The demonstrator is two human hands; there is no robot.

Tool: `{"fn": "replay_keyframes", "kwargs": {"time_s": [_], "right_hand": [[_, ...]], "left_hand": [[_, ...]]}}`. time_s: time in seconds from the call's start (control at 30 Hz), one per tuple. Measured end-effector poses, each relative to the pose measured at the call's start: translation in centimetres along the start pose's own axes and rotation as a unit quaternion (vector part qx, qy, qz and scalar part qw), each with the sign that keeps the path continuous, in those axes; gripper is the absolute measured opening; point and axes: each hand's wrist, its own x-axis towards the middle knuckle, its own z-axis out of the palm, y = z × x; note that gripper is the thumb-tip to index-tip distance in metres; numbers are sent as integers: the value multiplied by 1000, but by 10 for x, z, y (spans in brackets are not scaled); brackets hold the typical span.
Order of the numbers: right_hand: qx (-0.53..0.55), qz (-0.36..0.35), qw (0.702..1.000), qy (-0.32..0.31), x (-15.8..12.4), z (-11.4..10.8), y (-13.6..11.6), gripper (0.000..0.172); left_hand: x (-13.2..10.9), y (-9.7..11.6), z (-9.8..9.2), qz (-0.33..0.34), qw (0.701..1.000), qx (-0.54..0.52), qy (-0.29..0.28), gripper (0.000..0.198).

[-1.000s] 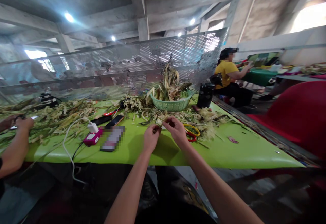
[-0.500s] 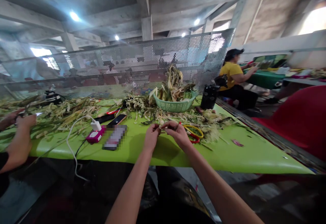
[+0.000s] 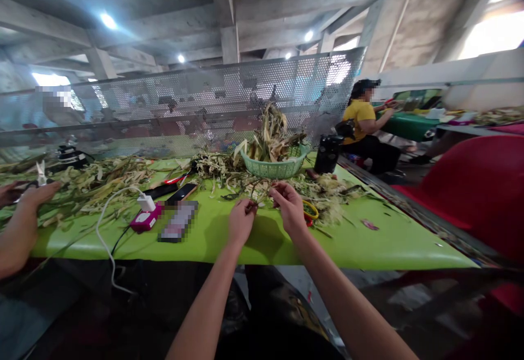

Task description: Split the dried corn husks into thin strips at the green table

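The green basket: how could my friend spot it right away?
Find the long lime-green table, then look past the wearer's hands toward the perforated metal screen. The basket sits before that screen, left of a black upright object. Its pale-green wall sets it apart from the loose leaves around.

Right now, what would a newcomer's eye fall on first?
A green basket heaped with withered leaves, toward the back of the lime-green table, likely draws the eye. Nearer, the wearer's bare hands are over the table, and a red chair stands at right.
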Motion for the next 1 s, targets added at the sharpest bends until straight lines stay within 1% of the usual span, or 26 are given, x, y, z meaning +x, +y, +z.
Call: {"fn": "replay_keyframes", "kwargs": {"time_s": [0.1,0.2,0.3,0.4,0.5,0.57,0.63,0.77,1.0], "right_hand": [[2,-2,1000,8,0,0,-1,25],[-1,1,1000,-1,-1,0,-2,23],[-8,15,1000,-18,-1,0,-1,25],[-13,31,999,-33,-1,0,1,28],[-18,46,997,-58,0,1,3,28],[-23,55,995,-78,0,2,4,27],[-28,60,994,-85,0,3,6,27],[-36,48,997,-57,0,2,9,26],[-33,5,999,9,1,0,9,25]], "left_hand": [[0,0,1,3,1000,12,7,9],[-1,0,1,8,1000,7,8,8],[-1,1,1,14,1000,15,14,8],[-2,3,1,17,999,45,24,8],[-3,5,1,28,996,74,33,8],[-3,6,1,34,996,76,37,8],[-3,6,1,34,996,70,37,9],[-2,4,1,24,997,64,31,12],[-3,2,4,11,995,100,8,8]]}}
